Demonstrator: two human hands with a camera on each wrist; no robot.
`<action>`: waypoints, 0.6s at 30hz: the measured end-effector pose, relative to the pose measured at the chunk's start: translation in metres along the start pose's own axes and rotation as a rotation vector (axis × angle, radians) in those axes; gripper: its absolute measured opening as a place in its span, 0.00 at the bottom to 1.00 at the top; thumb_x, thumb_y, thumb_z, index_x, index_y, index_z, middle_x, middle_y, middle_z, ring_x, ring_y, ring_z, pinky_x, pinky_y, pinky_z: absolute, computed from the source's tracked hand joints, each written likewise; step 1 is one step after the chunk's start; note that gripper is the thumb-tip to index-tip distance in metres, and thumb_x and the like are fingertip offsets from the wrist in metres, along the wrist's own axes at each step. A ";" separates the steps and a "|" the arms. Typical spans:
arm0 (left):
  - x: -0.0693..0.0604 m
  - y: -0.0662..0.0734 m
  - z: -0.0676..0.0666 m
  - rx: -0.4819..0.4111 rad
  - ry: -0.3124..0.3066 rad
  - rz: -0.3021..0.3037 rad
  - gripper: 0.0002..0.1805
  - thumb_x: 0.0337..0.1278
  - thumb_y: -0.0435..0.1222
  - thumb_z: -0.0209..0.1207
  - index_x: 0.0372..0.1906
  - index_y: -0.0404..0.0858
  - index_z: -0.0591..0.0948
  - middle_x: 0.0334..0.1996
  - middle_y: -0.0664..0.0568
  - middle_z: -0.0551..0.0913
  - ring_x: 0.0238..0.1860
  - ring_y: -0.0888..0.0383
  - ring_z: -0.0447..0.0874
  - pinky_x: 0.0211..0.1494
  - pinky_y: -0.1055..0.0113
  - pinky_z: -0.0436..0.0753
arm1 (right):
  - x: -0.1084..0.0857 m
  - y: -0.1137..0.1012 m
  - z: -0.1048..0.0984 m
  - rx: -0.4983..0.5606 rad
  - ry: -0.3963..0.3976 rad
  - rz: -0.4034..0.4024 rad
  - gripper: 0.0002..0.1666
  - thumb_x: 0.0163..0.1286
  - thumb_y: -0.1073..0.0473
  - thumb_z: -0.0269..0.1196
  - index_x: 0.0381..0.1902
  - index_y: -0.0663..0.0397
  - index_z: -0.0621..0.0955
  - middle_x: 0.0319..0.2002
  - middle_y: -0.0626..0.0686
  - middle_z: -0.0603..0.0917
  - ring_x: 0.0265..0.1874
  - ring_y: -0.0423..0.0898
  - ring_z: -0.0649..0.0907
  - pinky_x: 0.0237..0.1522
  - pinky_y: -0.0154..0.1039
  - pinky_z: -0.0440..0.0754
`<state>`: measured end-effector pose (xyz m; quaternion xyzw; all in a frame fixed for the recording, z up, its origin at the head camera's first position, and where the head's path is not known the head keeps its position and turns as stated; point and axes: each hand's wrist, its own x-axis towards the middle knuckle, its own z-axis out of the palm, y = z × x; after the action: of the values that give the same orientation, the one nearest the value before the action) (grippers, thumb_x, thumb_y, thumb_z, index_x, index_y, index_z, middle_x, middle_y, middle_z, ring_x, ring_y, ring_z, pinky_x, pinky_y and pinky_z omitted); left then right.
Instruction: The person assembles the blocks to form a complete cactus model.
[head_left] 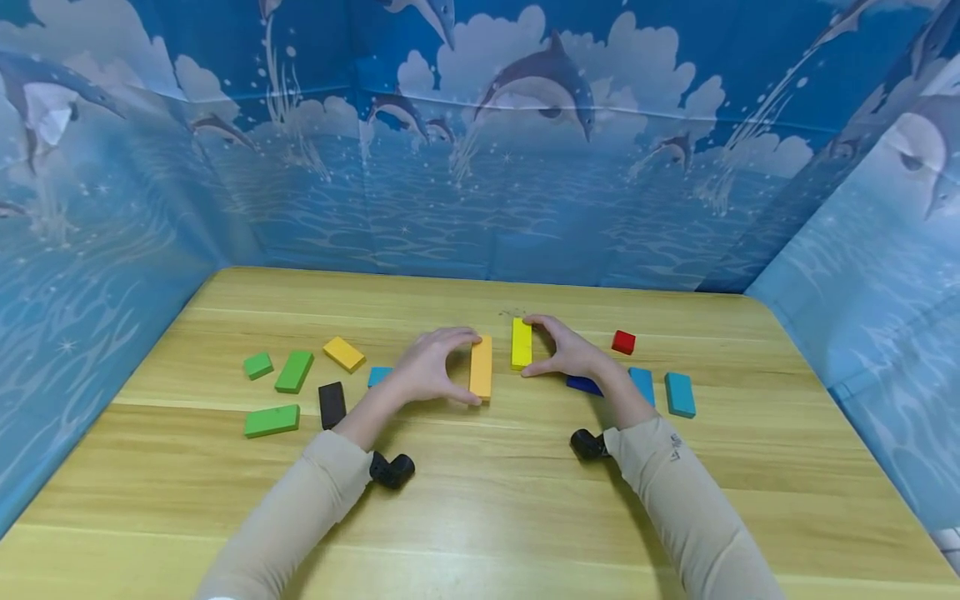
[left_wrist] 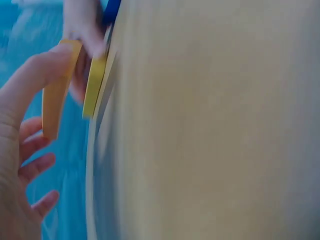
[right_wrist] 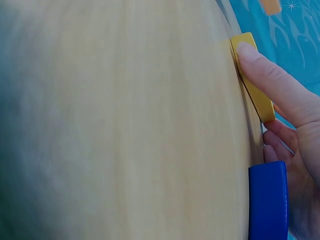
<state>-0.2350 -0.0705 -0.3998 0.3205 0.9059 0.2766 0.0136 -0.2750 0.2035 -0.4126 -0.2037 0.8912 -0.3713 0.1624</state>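
Fingers of the left hand (head_left: 424, 365) pinch the orange block (head_left: 482, 367), the right hand (head_left: 573, 350) the yellow block (head_left: 521, 344), nearer the desk (head_left: 495, 508)'s far edge. Holding ends probably keeps sides free.

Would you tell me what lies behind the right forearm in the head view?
A dark blue block and a light blue block show in part; their covered parts, and anything fully hidden there, cannot be seen.

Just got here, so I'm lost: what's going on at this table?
A person's left hand grips an orange block between thumb and fingers; the right hand grips a yellow block the same way. A gap separates them. Green blocks and a black block lie leftward on the table, a red block rightward.
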 end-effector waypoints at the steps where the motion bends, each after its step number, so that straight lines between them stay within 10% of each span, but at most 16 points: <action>1: -0.003 0.005 0.002 0.004 0.001 0.005 0.48 0.27 0.58 0.70 0.62 0.47 0.69 0.64 0.52 0.66 0.65 0.52 0.60 0.64 0.46 0.56 | 0.000 0.000 0.000 -0.001 0.001 0.001 0.54 0.49 0.46 0.70 0.68 0.54 0.55 0.68 0.59 0.55 0.67 0.55 0.54 0.66 0.52 0.50; 18: -0.083 0.066 0.049 -0.051 0.024 0.125 0.47 0.22 0.59 0.71 0.58 0.44 0.73 0.59 0.56 0.71 0.61 0.60 0.66 0.61 0.58 0.65 | 0.000 0.000 0.000 -0.008 0.007 -0.025 0.54 0.50 0.47 0.70 0.68 0.56 0.56 0.67 0.60 0.56 0.66 0.56 0.55 0.65 0.53 0.50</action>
<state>-0.1210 -0.0525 -0.4201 0.3725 0.8769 0.3038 -0.0066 -0.2746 0.2035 -0.4128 -0.2141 0.8908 -0.3703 0.1536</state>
